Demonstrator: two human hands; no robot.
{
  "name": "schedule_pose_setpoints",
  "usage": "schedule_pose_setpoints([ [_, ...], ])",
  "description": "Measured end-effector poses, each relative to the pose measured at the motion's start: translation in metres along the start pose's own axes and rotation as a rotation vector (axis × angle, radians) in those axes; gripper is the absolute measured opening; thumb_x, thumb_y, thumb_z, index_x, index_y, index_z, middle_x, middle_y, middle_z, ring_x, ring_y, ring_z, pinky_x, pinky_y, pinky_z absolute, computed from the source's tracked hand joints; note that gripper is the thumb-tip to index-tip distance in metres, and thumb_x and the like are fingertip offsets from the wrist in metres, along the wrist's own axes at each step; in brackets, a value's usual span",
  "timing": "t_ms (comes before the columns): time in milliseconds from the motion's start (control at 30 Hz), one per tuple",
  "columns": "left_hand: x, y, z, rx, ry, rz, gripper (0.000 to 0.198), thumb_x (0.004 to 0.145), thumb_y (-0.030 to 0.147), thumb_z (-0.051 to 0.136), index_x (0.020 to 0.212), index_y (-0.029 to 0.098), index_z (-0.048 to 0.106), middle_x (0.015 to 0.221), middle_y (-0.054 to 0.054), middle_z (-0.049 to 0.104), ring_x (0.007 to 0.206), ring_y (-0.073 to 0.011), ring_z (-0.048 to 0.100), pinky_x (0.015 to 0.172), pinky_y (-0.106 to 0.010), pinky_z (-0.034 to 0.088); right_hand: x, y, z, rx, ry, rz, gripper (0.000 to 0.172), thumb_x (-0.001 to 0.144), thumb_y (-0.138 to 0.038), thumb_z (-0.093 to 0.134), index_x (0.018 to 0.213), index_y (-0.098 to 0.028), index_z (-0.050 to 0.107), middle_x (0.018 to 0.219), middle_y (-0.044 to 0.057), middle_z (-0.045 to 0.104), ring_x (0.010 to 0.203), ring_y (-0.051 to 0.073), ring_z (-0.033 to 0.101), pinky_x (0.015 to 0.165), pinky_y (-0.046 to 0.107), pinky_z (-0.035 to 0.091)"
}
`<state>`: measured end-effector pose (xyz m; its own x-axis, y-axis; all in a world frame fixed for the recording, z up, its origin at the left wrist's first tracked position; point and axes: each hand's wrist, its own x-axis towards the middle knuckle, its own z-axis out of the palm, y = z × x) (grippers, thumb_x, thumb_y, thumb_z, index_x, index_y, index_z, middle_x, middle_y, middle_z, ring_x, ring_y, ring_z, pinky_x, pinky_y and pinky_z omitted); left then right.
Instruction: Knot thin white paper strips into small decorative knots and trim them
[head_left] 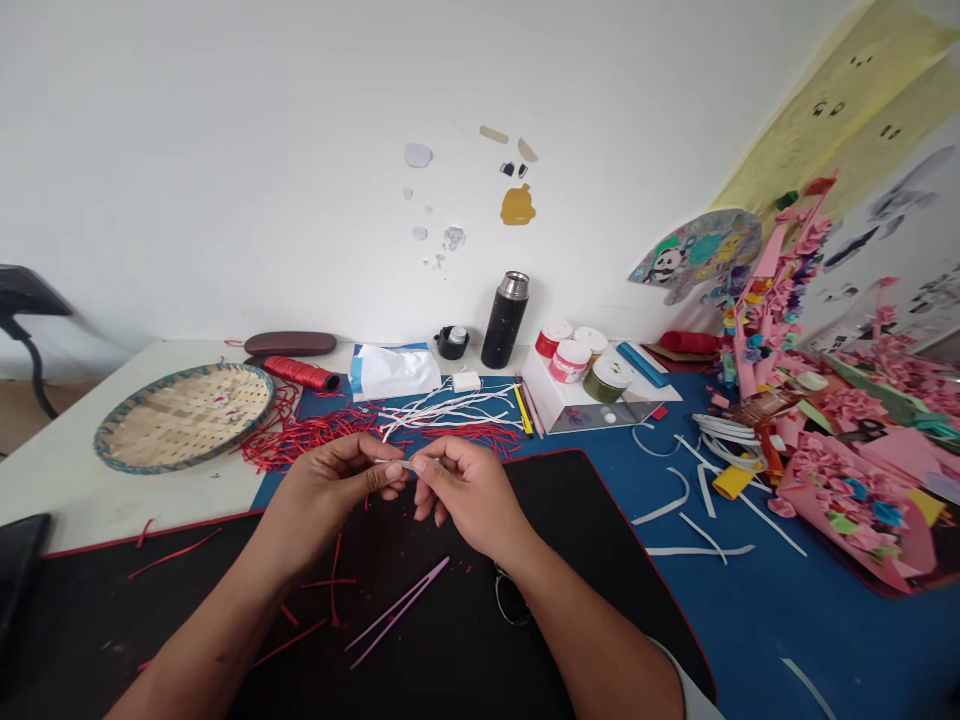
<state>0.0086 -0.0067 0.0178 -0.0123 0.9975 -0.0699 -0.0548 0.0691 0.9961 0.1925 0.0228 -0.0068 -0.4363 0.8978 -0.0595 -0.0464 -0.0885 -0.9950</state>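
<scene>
Although the woven bamboo tray (184, 418) near the left edge of the table (127, 510) is untouched, the loose red paper shreds (307, 440) beside it could be snagged if the left hand (330, 490) is dragged across them. A narrow white paper strip (401, 464) is pinched between that hand's thumb and forefinger and those of the right hand (469, 490), above the black desk mat (577, 520), and could be creased or dropped under uneven pressure. Spectacles (510, 600) lie by the right wrist, where they could be crushed if the forearm is lowered.

Strip of paper (405, 465) between left hand (330, 490) and right hand (472, 495), above a desk mat (600, 500); woven tray (184, 417) to the left, flask (505, 320) behind (by the wall (225, 150)), jars (574, 355) on a box (555, 405) right of it, paper crafts (855, 480) far right.
</scene>
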Motion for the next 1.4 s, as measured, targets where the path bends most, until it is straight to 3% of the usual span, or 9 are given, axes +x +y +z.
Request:
schedule_pose_setpoints([
  [433,0.001,-0.01,-0.005,0.006,0.028,0.0,0.032,0.072,0.048,0.095,0.073,0.02,0.08,0.068,-0.006,0.077,0.067,-0.0217,0.069,0.064,-0.031,0.053,-0.002,-0.001,0.001,-0.009,-0.016,0.005,0.032,0.096,-0.05,0.069,0.094,-0.018,0.066,0.069,-0.002,0.066,0.054,0.013,0.067,0.045,0.02,0.043],
  [667,0.004,-0.01,-0.006,-0.12,-0.061,-0.087,0.036,0.068,0.049,0.098,0.083,0.021,0.082,0.071,-0.003,0.078,0.067,-0.0187,0.07,0.063,-0.027,0.053,0.0,0.001,0.0,-0.026,0.002,-0.001,0.032,0.095,-0.051,0.069,0.096,-0.019,0.067,0.069,-0.002,0.066,0.054,0.013,0.067,0.045,0.02,0.042],
  [867,0.002,-0.008,-0.006,-0.09,-0.09,-0.087,0.035,0.07,0.05,0.097,0.082,0.02,0.083,0.075,-0.004,0.078,0.07,-0.0189,0.071,0.065,-0.027,0.053,-0.002,0.004,0.0,-0.096,0.018,-0.047,0.024,0.098,-0.043,0.067,0.097,-0.019,0.069,0.07,-0.002,0.067,0.057,0.012,0.067,0.048,0.021,0.044],
  [1133,0.002,-0.006,-0.004,-0.009,-0.041,-0.026,0.037,0.073,0.054,0.094,0.079,0.021,0.08,0.07,-0.003,0.075,0.068,-0.0188,0.067,0.065,-0.028,0.052,0.001,0.003,-0.002,-0.055,-0.001,-0.009,0.031,0.099,-0.049,0.064,0.1,-0.018,0.068,0.075,0.0,0.068,0.057,0.013,0.068,0.047,0.02,0.043],
  [1400,0.003,-0.003,0.001,0.012,-0.036,-0.081,0.044,0.064,0.059,0.096,0.082,0.022,0.08,0.071,-0.002,0.078,0.068,-0.0192,0.069,0.066,-0.029,0.053,0.004,0.007,-0.002,-0.076,0.016,0.001,0.026,0.097,-0.044,0.066,0.095,-0.018,0.068,0.07,-0.002,0.066,0.055,0.012,0.066,0.046,0.02,0.043],
])
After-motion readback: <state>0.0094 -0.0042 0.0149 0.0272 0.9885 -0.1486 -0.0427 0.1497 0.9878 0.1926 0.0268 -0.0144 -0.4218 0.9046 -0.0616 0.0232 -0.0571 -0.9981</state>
